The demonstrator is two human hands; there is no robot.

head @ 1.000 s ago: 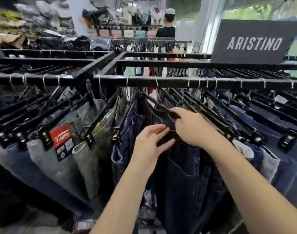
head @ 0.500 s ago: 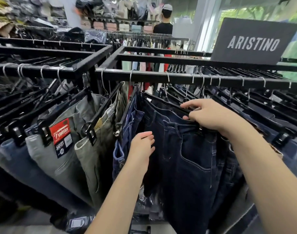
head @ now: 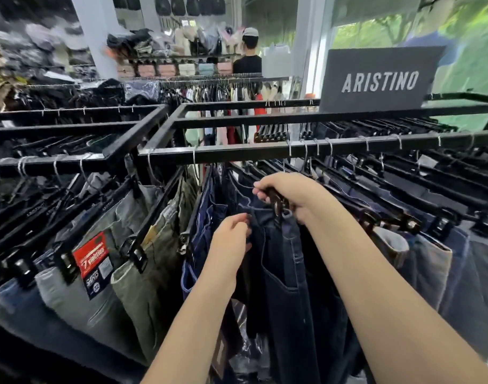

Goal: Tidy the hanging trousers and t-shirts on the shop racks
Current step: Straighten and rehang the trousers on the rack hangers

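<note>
Dark denim trousers hang from the near black rail, the right hand clamped on their clip hanger, the left hand pinching the waistband's left edge.

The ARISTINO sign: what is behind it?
Behind the sign a bright window shows blurred green leaves and something blue. The sign stands on the black rack and covers the lower window; what lies there cannot be seen.

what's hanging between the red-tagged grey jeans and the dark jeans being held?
Head view: olive-grey trousers, then blue jeans, before the dark jeans.
</note>
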